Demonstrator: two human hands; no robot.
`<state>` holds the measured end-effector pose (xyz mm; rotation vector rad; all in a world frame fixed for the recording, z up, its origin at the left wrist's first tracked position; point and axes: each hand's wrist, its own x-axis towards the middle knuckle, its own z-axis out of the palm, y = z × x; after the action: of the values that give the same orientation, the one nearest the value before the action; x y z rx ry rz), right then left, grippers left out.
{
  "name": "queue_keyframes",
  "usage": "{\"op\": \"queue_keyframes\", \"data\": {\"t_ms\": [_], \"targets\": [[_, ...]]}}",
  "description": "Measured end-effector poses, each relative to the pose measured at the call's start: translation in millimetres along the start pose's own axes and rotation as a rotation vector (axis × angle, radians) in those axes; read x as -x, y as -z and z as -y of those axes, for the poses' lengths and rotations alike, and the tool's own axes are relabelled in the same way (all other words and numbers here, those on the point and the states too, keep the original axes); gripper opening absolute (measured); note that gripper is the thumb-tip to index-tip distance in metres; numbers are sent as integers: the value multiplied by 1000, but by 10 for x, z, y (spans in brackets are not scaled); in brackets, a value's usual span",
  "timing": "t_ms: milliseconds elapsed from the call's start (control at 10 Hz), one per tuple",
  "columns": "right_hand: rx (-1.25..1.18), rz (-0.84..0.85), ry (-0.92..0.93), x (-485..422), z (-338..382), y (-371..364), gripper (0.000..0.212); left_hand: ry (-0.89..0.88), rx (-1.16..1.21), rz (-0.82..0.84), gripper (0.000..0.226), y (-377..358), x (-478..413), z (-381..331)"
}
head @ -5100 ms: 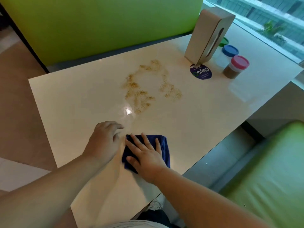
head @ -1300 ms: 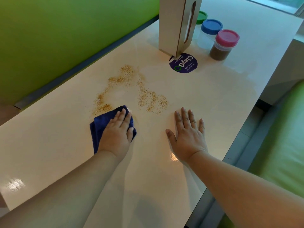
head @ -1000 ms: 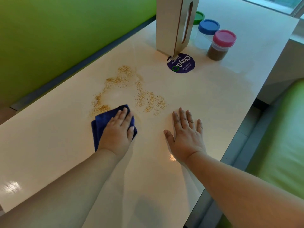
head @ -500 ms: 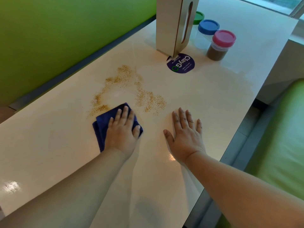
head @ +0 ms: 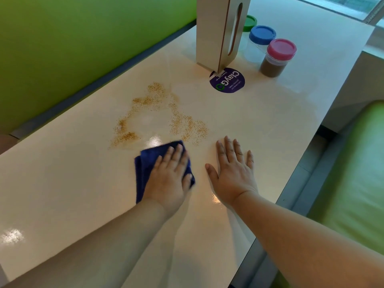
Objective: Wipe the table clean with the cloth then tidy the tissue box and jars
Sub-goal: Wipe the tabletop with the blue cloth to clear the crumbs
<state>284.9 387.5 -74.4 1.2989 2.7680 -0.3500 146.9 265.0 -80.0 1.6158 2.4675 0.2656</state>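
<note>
My left hand [head: 169, 177] presses flat on a folded dark blue cloth [head: 145, 163] on the cream table [head: 62, 183], just below a spill of brown crumbs [head: 162, 119]. My right hand [head: 232, 173] lies flat and empty on the table beside it, fingers spread. At the far end a beige tissue box [head: 216, 32] stands upright on its end. Three jars stand to its right: pink lid [head: 277, 57] with brown contents, blue lid [head: 260, 43], green lid [head: 250, 22] partly hidden behind the box.
A round purple sticker [head: 227, 81] lies on the table at the foot of the tissue box. A green bench back [head: 72, 38] runs along the table's left side. A green seat cushion [head: 353, 173] lies below the table's right edge.
My left hand has slid the cloth to the right and toward me, away from the left crumb patch and closer to my right hand. My right hand has stayed flat in place.
</note>
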Motion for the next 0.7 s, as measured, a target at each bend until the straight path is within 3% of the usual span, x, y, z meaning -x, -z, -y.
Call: {"op": "queue_keyframes", "data": {"t_ms": [100,300,400,500,600,700], "targets": [[0,4,2,-5,-5,3,71,-205,-54,45,58,-7,117,63],[11,3,2,-5,-3,1,69,249,-29,4,58,128,-342,427],[6,2,0,-8,-2,-1,70,118,-21,6,60,64,-179,184],[5,2,-1,-7,1,3,71,-122,-36,60,61,43,49,213],[10,-2,0,-4,4,1,70,-56,-46,34,63,96,-40,524],[11,-8,-2,-4,2,-7,70,179,-34,-8,63,134,-187,646]]}}
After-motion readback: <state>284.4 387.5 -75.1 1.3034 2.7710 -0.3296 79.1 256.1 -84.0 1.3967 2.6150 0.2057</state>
